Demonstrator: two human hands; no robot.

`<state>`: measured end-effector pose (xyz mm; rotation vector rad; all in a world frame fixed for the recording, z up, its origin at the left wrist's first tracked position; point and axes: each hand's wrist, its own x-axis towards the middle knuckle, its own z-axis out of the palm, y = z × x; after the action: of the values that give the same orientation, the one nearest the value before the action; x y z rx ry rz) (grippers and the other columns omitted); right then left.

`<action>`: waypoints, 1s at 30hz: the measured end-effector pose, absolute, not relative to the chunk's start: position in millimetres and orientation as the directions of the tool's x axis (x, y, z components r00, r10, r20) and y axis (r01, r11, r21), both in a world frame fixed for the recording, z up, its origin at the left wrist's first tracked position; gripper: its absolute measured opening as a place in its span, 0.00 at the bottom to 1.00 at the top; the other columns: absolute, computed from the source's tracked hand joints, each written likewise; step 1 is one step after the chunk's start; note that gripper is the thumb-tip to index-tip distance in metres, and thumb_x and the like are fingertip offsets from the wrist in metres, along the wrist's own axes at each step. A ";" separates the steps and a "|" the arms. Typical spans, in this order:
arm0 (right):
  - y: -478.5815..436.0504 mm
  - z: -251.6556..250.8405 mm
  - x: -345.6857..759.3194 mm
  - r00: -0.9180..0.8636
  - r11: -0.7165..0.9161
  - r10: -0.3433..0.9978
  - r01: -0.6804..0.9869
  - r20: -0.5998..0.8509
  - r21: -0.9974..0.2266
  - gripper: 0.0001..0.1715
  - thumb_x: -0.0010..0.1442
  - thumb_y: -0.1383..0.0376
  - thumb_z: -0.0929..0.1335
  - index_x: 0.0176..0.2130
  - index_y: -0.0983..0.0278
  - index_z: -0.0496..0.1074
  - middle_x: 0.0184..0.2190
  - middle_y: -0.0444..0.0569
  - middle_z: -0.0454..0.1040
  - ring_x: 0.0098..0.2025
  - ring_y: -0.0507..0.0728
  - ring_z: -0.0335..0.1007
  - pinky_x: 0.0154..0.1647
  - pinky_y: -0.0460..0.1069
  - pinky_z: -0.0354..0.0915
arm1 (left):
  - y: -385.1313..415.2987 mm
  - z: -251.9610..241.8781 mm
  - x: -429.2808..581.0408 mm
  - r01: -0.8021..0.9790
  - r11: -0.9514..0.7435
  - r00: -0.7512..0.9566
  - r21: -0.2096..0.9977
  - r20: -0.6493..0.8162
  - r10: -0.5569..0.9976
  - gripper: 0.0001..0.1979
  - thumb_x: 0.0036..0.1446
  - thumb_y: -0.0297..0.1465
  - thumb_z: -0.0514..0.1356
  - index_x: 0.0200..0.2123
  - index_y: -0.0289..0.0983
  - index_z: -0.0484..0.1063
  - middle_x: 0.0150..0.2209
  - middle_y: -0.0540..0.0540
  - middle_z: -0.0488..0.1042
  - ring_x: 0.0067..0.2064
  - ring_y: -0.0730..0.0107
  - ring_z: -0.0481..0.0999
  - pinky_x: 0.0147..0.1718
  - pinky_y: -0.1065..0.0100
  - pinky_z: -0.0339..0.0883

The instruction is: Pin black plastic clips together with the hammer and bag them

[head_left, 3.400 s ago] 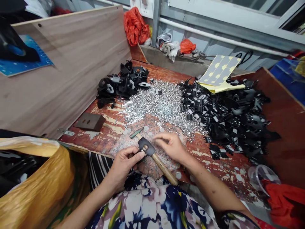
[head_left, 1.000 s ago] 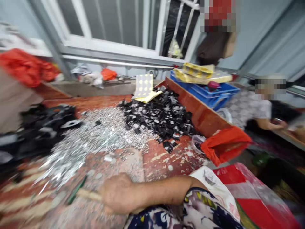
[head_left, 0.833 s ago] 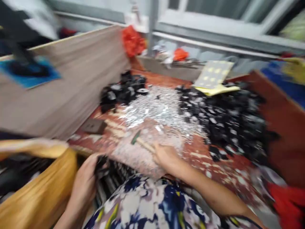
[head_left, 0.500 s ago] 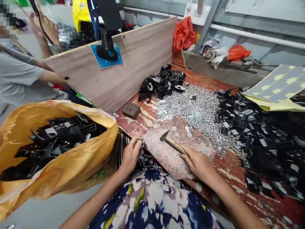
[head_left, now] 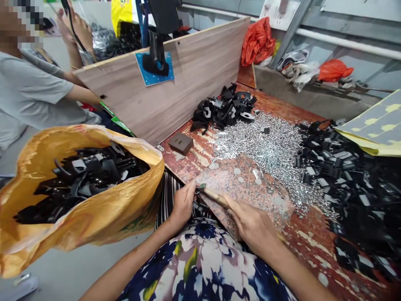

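Observation:
My right hand (head_left: 255, 223) is closed round the wooden handle of a small hammer (head_left: 214, 195). The hammer's head is down at the left edge of a speckled stone slab (head_left: 250, 184), close by the fingertips of my left hand (head_left: 183, 205). That hand is closed in a pinch on a black plastic clip piece (head_left: 200, 206), held at the slab's edge and partly hidden by fingers and hammer. A few loose silvery pins (head_left: 257, 173) lie on the slab, behind the hammer.
Silvery pins (head_left: 266, 140) are heaped behind the slab, with black clip pieces (head_left: 224, 108) beyond and more (head_left: 354, 184) at right. A yellow sack (head_left: 131, 200) of black pieces stands left. A brown block (head_left: 181, 143) sits near the wooden partition (head_left: 200, 79); another person (head_left: 37, 92) is behind it.
My right hand has brought the hammer left and down, from over the slab to my left fingertips. My left hand stays at the slab's edge. The view has shifted slightly.

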<state>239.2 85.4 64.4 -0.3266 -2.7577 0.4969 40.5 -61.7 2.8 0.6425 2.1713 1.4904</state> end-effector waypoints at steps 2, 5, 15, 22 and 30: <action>85.7 61.1 237.0 -0.938 0.922 0.278 0.200 0.207 -0.332 0.28 0.73 0.66 0.59 0.69 0.57 0.62 0.30 0.47 0.77 0.28 0.54 0.75 0.29 0.48 0.74 | -61.9 3.1 40.6 0.133 0.313 -0.804 0.940 -0.082 0.589 0.24 0.68 0.45 0.48 0.24 0.39 0.67 0.21 0.52 0.64 0.26 0.68 0.65 0.29 0.68 0.56; 90.5 65.6 240.5 -0.904 0.902 0.327 0.213 0.274 -0.375 0.31 0.72 0.67 0.61 0.71 0.56 0.57 0.36 0.49 0.79 0.30 0.54 0.76 0.33 0.48 0.75 | -62.3 5.0 40.1 0.128 0.311 -0.800 0.942 -0.088 0.594 0.24 0.67 0.45 0.48 0.27 0.37 0.72 0.21 0.52 0.65 0.26 0.67 0.67 0.29 0.68 0.58; 88.3 55.9 232.6 -0.941 0.852 0.337 0.287 0.039 -0.437 0.27 0.73 0.63 0.58 0.68 0.56 0.63 0.38 0.49 0.79 0.35 0.57 0.77 0.36 0.51 0.74 | -66.4 11.0 37.2 0.143 0.304 -0.774 0.942 -0.085 0.628 0.23 0.65 0.47 0.50 0.25 0.38 0.69 0.21 0.52 0.64 0.26 0.66 0.65 0.28 0.67 0.59; 85.7 84.6 221.4 -0.883 0.882 0.431 0.368 0.187 -0.295 0.13 0.66 0.57 0.65 0.46 0.48 0.78 0.41 0.48 0.79 0.44 0.66 0.74 0.42 0.62 0.73 | -68.7 58.5 37.8 0.036 0.188 -0.787 0.981 -0.088 0.610 0.24 0.63 0.51 0.55 0.44 0.39 0.78 0.32 0.48 0.76 0.35 0.60 0.75 0.34 0.66 0.69; 84.5 83.4 212.1 -0.916 0.727 0.380 0.210 0.129 -0.654 0.10 0.62 0.53 0.67 0.41 0.43 0.78 0.34 0.35 0.81 0.35 0.56 0.79 0.35 0.49 0.75 | -34.2 45.3 45.4 -0.272 0.178 -0.486 0.946 -0.295 0.823 0.31 0.59 0.57 0.56 0.54 0.40 0.72 0.30 0.49 0.73 0.24 0.65 0.72 0.20 0.67 0.66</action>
<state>212.1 84.5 83.4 -0.4661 -2.6773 0.9686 45.4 -34.2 45.3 0.5499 1.5233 1.4826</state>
